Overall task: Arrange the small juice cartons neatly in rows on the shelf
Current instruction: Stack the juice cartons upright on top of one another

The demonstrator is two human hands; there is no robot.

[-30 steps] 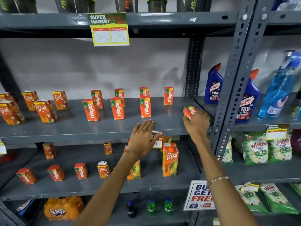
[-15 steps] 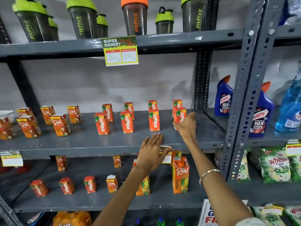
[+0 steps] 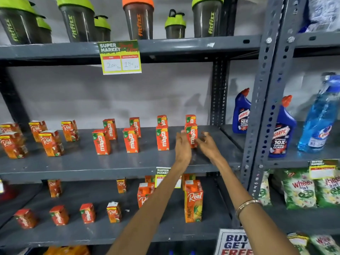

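Grey steel shelf (image 3: pixel 77 162), middle tier, is where I'm working. Near edge bare, my forearms come up over it. Left hand (image 3: pixel 182 148) and right hand (image 3: pixel 208 146) flank the front-right Maaza carton (image 3: pixel 191 134): fingers spread, both hands loose, neither clamped. Left fingertips look to touch its left face; right hand just beside it, contact unclear (motion blur).

Carton upright, rightmost of the front row; three more front-row cartons (image 3: pixel 131 139) to its left, spaced evenly. Far row (image 3: pixel 161 120) sits behind, one carton behind each. Real cartons (image 3: pixel 50 142) further left are looser and tilted.

Handling guess: light, stiff card, slick print, tall and narrow so tips easily. Pinch the two side faces low-to-mid, light squeeze only, slide rather than lift.
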